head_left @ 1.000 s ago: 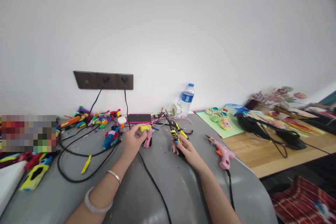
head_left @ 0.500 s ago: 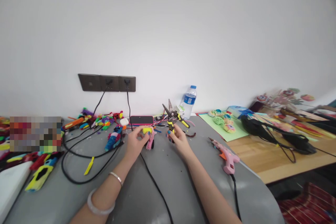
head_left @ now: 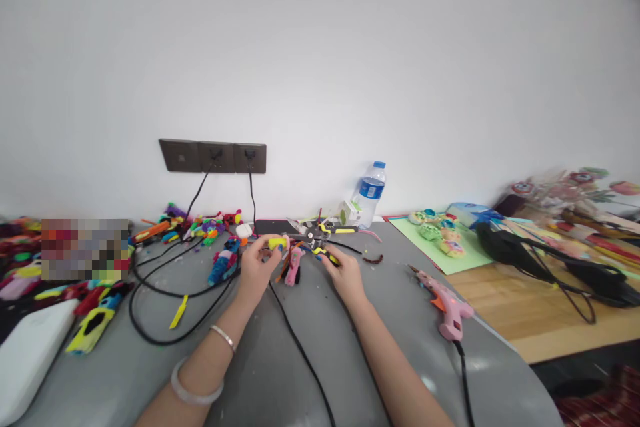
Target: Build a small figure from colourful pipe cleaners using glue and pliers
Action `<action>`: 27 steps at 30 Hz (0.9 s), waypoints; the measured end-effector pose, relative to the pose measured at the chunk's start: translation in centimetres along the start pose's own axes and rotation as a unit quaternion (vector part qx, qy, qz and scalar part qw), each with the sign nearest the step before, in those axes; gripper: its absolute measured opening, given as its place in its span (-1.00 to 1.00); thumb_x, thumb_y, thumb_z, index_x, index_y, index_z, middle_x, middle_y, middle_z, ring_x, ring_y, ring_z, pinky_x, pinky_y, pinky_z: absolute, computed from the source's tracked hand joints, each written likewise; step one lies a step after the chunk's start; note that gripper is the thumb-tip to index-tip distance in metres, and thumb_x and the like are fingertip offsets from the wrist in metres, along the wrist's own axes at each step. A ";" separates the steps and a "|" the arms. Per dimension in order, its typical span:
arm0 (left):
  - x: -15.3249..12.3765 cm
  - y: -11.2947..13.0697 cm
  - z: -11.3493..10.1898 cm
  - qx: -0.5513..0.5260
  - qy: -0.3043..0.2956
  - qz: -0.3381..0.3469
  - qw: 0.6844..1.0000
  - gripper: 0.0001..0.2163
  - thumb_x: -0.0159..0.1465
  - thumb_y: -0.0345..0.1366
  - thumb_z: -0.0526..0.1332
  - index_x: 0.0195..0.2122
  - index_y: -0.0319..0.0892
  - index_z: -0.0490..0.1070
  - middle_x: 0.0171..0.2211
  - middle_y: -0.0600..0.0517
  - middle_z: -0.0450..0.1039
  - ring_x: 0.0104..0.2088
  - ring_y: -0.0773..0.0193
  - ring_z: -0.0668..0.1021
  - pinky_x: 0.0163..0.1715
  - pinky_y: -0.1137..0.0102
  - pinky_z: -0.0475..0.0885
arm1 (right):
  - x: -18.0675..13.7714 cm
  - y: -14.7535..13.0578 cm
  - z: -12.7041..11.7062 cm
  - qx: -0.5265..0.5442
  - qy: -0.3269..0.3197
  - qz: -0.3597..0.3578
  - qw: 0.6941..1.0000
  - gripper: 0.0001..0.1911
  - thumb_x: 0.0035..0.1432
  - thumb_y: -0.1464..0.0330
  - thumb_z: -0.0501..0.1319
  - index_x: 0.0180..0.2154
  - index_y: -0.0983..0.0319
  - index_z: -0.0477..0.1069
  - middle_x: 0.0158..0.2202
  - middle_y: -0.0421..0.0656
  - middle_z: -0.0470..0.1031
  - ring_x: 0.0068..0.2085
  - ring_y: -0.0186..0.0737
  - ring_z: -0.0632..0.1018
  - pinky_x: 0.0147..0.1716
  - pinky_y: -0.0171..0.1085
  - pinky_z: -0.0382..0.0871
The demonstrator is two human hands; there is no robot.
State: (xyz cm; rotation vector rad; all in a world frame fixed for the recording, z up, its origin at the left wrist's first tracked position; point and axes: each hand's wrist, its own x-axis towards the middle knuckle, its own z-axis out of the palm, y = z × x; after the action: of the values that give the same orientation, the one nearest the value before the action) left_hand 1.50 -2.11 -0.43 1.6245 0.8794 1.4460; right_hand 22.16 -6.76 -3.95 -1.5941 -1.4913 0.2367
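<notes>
My left hand (head_left: 260,263) pinches a small fuzzy yellow piece (head_left: 278,242) between thumb and fingers. A pink fuzzy piece (head_left: 294,265) with a dark part shows just right of those fingertips; whether it hangs from the hand or lies on the table I cannot tell. With thumb and fingers, my right hand (head_left: 343,270) grips the lower handle of yellow-and-black pliers (head_left: 311,235). Their jaws point left and their other handle sticks out to the right, apart from the hand. A blue and red fuzzy figure (head_left: 223,263) lies left of my left hand.
A pink glue gun (head_left: 453,313) lies on the right, its cord trailing to the front. Black cables (head_left: 145,340) loop across the grey table (head_left: 300,390). Behind stand a water bottle (head_left: 371,193) and a phone (head_left: 270,227). Colourful fuzzy pieces (head_left: 210,227) crowd the left side.
The pliers have tipped from pointing up to pointing left, lower over the table. My right hand has lowered with them. The view has shifted slightly left.
</notes>
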 end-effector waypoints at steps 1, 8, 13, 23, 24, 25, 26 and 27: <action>0.0 0.0 0.0 -0.001 0.000 0.000 1.000 -0.85 0.16 -0.37 0.17 -0.27 -0.21 0.49 -0.29 -0.06 0.56 -0.26 0.21 0.57 -0.31 0.42 0.48 | 0.0 -0.1 0.0 -0.003 -0.001 -0.003 1.000 -0.67 0.18 0.18 0.12 -0.15 0.20 0.53 -0.13 -0.03 0.60 -0.12 0.00 0.58 -0.13 -0.18 0.38; 0.2 -0.2 -0.1 -0.027 -0.002 -0.008 1.000 -0.85 0.14 -0.36 0.17 -0.28 -0.22 0.47 -0.30 -0.07 0.57 -0.25 0.20 0.58 -0.30 0.40 0.49 | -0.1 -0.1 -0.3 0.003 -0.001 -0.008 1.000 -0.67 0.18 0.17 0.14 -0.15 0.19 0.54 -0.14 -0.05 0.61 -0.13 -0.01 0.59 -0.12 -0.19 0.40; 0.4 -0.3 -0.3 -0.044 -0.014 -0.008 0.999 -0.84 0.12 -0.34 0.18 -0.28 -0.22 0.47 -0.33 -0.05 0.58 -0.29 0.22 0.59 -0.31 0.40 0.49 | -0.1 0.2 -0.2 0.017 0.009 -0.018 1.000 -0.66 0.17 0.16 0.14 -0.18 0.22 0.54 -0.15 -0.03 0.61 -0.14 -0.01 0.59 -0.13 -0.19 0.40; 1.0 0.7 -1.8 0.008 -0.079 0.016 0.997 -0.85 0.12 -0.37 0.16 -0.31 -0.22 0.49 -0.33 -0.04 0.56 -0.31 0.23 0.56 -0.33 0.41 0.48 | -0.2 0.3 -0.7 0.005 0.025 -0.034 0.999 -0.65 0.15 0.11 0.17 -0.23 0.23 0.55 -0.20 -0.03 0.62 -0.20 -0.03 0.59 -0.17 -0.20 0.41; 1.0 0.8 -2.0 0.021 -0.080 0.021 0.996 -0.84 0.12 -0.38 0.16 -0.31 -0.22 0.49 -0.32 -0.04 0.56 -0.31 0.23 0.55 -0.32 0.41 0.48 | -0.3 0.3 -0.7 0.002 0.030 -0.036 0.999 -0.64 0.15 0.10 0.17 -0.23 0.22 0.55 -0.21 -0.03 0.62 -0.20 -0.03 0.60 -0.17 -0.20 0.41; 1.0 0.8 -2.1 0.032 -0.080 0.025 0.996 -0.84 0.12 -0.39 0.15 -0.30 -0.22 0.49 -0.31 -0.03 0.56 -0.32 0.24 0.55 -0.31 0.40 0.48 | -0.3 0.3 -0.7 -0.002 0.034 -0.038 0.999 -0.64 0.15 0.09 0.17 -0.23 0.22 0.55 -0.21 -0.02 0.62 -0.20 -0.02 0.60 -0.17 -0.20 0.41; 1.0 0.7 -2.2 0.042 -0.078 0.029 0.996 -0.84 0.12 -0.40 0.15 -0.30 -0.21 0.48 -0.31 -0.03 0.56 -0.33 0.25 0.55 -0.30 0.40 0.48 | -0.4 0.4 -0.7 -0.004 0.039 -0.040 0.998 -0.63 0.16 0.08 0.16 -0.24 0.22 0.55 -0.21 -0.02 0.62 -0.20 -0.02 0.60 -0.18 -0.20 0.42; 1.1 0.7 -2.3 0.051 -0.075 0.031 0.995 -0.84 0.12 -0.40 0.15 -0.29 -0.20 0.48 -0.31 -0.02 0.56 -0.33 0.26 0.55 -0.29 0.41 0.47 | -0.4 0.4 -0.7 -0.006 0.043 -0.044 0.998 -0.62 0.16 0.07 0.16 -0.25 0.22 0.55 -0.22 -0.01 0.62 -0.20 -0.01 0.60 -0.18 -0.20 0.42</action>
State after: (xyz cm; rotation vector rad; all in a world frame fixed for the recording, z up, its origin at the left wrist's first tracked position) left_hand -0.63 -1.25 0.76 1.8249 0.8345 1.3197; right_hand 22.81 -7.37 -3.99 -1.5254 -1.4948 0.1090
